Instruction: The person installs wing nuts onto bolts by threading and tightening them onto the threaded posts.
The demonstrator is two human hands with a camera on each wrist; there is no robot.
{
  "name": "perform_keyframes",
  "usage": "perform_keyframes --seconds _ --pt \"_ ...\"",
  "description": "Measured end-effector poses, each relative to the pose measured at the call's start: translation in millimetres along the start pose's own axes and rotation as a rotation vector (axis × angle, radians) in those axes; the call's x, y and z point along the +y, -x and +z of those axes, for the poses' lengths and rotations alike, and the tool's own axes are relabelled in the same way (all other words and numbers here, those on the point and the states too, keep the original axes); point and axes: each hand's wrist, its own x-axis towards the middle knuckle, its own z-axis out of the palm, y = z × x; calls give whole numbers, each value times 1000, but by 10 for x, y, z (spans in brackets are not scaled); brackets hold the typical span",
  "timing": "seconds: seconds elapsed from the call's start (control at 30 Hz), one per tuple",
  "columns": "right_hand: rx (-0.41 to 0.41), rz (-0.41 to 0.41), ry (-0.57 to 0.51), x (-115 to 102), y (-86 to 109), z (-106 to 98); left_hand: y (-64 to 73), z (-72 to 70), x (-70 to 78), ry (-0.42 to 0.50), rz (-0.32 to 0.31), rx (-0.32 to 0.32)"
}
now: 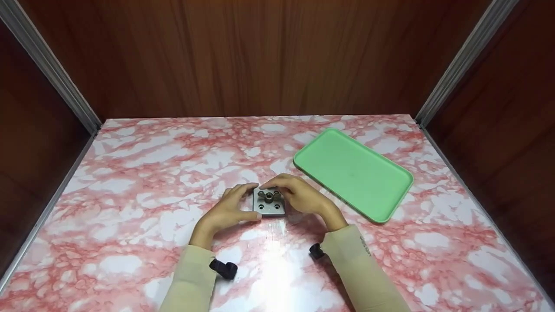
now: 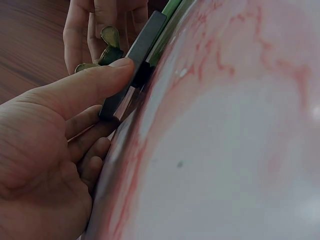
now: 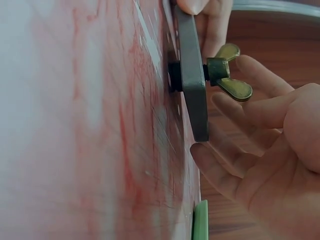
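Note:
A grey metal plate (image 1: 272, 211) with several holes lies low over the table in front of me. A brass wing nut (image 3: 218, 71) sits on a dark bolt through its middle, and the bolt's black lower end (image 3: 174, 76) shows beneath the plate. My left hand (image 1: 225, 211) grips the plate by its left side, thumb on the near edge and fingers at the far edge. My right hand (image 1: 301, 195) arches over the right side, fingers loosely bent and spread. In the right wrist view its fingertips are right beside the wings of the nut.
A green tray (image 1: 353, 173) lies to the right, beyond my right hand. The table (image 1: 143, 182) has a red and white marbled top. Brown wood-grain panels (image 1: 260, 56) enclose it at the back and both sides.

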Motion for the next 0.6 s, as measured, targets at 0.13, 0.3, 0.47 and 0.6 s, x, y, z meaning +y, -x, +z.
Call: perform_keyframes --seconds 0.13,0.3,0.47,0.6 --pt "-7 -23 -6 -3 -6 5 3 1 0 3 -1 -5" --pt "-15 -39 -15 7 -7 9 7 -1 6 1 -1 -5" --pt "-23 -55 -10 6 -8 7 6 -1 1 -8 8 -3" --pt "-28 -62 -11 3 -8 2 3 -4 -3 -17 11 -4"
